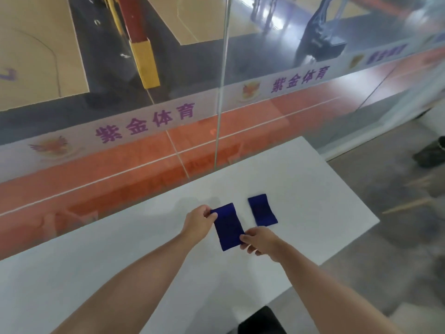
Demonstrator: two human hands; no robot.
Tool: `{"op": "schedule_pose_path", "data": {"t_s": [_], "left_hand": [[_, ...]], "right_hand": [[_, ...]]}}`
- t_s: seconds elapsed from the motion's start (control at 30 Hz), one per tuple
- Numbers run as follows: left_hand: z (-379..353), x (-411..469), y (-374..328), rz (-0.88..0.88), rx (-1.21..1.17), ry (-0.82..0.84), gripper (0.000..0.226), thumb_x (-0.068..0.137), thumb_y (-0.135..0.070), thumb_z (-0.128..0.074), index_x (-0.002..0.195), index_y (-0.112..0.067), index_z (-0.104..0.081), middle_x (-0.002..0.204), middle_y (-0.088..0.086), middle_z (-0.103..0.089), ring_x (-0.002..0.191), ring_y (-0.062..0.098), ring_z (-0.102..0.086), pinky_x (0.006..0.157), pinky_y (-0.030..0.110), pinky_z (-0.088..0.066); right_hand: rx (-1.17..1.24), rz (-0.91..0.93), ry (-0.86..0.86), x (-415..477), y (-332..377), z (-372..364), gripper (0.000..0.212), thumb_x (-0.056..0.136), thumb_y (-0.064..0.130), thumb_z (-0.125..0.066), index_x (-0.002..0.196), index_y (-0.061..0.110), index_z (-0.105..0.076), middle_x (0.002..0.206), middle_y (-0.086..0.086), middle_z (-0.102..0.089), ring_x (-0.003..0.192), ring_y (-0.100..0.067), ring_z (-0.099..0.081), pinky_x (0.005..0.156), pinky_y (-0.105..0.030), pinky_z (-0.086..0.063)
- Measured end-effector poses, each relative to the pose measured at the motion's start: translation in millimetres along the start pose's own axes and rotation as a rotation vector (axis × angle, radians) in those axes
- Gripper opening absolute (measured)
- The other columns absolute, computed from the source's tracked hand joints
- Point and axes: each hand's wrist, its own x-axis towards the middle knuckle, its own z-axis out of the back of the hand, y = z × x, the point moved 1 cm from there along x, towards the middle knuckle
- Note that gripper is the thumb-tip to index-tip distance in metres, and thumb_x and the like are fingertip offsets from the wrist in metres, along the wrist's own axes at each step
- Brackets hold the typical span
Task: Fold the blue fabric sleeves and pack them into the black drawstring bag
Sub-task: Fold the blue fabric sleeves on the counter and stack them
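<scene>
Two dark blue fabric sleeves lie flat on the white table (120, 249). My left hand (198, 221) pinches the far left corner of the nearer blue sleeve (228, 229). My right hand (261, 241) pinches the same sleeve's near right corner, so it is held between both hands. The second blue sleeve (262, 210) rests untouched just to the right, a small gap away. A black object (262, 320), possibly the drawstring bag, shows below the table's near edge at the bottom of the view; I cannot tell what it is.
A glass wall (216, 104) with a printed banner runs along the table's far edge. The table's right edge drops to a grey floor (385, 237). A dark shoe (431, 154) is at the far right.
</scene>
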Motion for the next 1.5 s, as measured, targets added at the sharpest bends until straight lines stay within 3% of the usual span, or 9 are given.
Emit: {"op": "schedule_pose_path", "data": {"t_s": [0.13,0.37,0.53,0.8,1.0,1.17,1.3,1.4,1.5], "left_hand": [[-45.9,26.0,-29.3,0.015,0.048,0.064,0.015,0.093,-0.031,-0.060,0.092,-0.017,-0.063,0.086,-0.003,-0.067,0.078,0.015,-0.060,0.063,0.027,-0.044],[-107.6,75.0,-59.3,0.035,0.185,0.080,0.015,0.094,-0.032,-0.057,0.087,-0.019,-0.062,0.085,-0.002,-0.064,0.080,0.021,-0.060,0.069,0.034,-0.049],[-133.7,102.1,-67.5,0.064,0.193,0.092,0.013,0.095,-0.031,-0.056,0.094,-0.021,-0.064,0.092,-0.003,-0.065,0.084,0.020,-0.059,0.078,0.037,-0.052],[-153.1,128.8,-73.0,0.113,0.294,0.080,0.016,0.097,-0.032,-0.055,0.085,-0.022,-0.055,0.091,0.000,-0.061,0.081,0.020,-0.056,0.067,0.032,-0.043],[-168.4,127.6,-63.5,0.102,0.252,0.054,0.017,0.096,-0.034,-0.056,0.097,-0.018,-0.061,0.102,0.004,-0.065,0.090,0.023,-0.061,0.076,0.038,-0.052],[-176.9,125.8,-58.4,-0.038,0.378,0.095,0.042,0.096,-0.037,-0.060,0.133,-0.021,-0.051,0.131,0.000,-0.048,0.119,0.024,-0.048,0.091,0.040,-0.052],[-181.9,125.2,-54.1,-0.129,0.489,0.127,0.033,0.095,-0.032,-0.060,0.124,-0.016,-0.054,0.125,0.000,-0.047,0.115,0.023,-0.044,0.088,0.036,-0.050],[-174.8,115.4,-48.5,-0.110,0.359,0.132,0.019,0.091,-0.019,-0.058,0.109,-0.019,-0.053,0.114,0.002,-0.054,0.105,0.024,-0.051,0.082,0.036,-0.048],[-156.6,99.9,-35.5,-0.015,0.185,0.172,0.024,0.083,-0.016,-0.053,0.103,-0.026,-0.044,0.104,0.003,-0.061,0.088,0.026,-0.059,0.074,0.041,-0.052]], "right_hand": [[-0.065,-0.054,-0.110,19.9,-25.2,41.7,0.023,0.095,0.028,-0.056,0.097,0.010,-0.070,0.078,0.004,-0.073,0.063,-0.011,-0.057,0.056,-0.022,-0.043],[-0.158,-0.093,-0.143,74.4,-58.3,96.4,0.031,0.093,0.033,-0.057,0.091,0.004,-0.069,0.084,-0.006,-0.075,0.070,-0.018,-0.063,0.074,-0.036,-0.055],[-0.224,-0.093,-0.103,102.5,-64.6,116.6,0.029,0.094,0.031,-0.052,0.094,0.007,-0.069,0.090,-0.010,-0.074,0.083,-0.026,-0.068,0.073,-0.036,-0.053],[-0.269,-0.124,-0.058,127.2,-67.7,118.9,0.031,0.094,0.033,-0.049,0.092,0.007,-0.067,0.088,-0.010,-0.071,0.081,-0.027,-0.067,0.073,-0.039,-0.054],[-0.325,-0.150,-0.139,126.3,-76.8,122.4,0.028,0.097,0.038,-0.048,0.077,0.018,-0.053,0.073,0.002,-0.059,0.063,-0.016,-0.055,0.062,-0.033,-0.047],[-0.280,-0.120,-0.262,122.2,-85.0,116.8,0.043,0.085,0.051,-0.066,0.110,0.020,-0.047,0.100,0.006,-0.058,0.080,-0.016,-0.062,0.057,-0.028,-0.044],[-0.263,-0.050,-0.256,126.0,-92.4,102.1,0.030,0.087,0.038,-0.068,0.103,0.019,-0.051,0.105,0.003,-0.052,0.082,-0.017,-0.060,0.073,-0.035,-0.055],[-0.145,0.000,-0.269,123.0,-92.5,94.1,0.016,0.088,0.023,-0.065,0.093,0.019,-0.050,0.094,0.000,-0.058,0.073,-0.016,-0.058,0.068,-0.037,-0.054],[-0.036,0.053,-0.287,110.2,-85.2,88.0,0.013,0.089,0.015,-0.060,0.096,0.018,-0.050,0.089,-0.001,-0.063,0.071,-0.017,-0.058,0.061,-0.029,-0.048]]}}
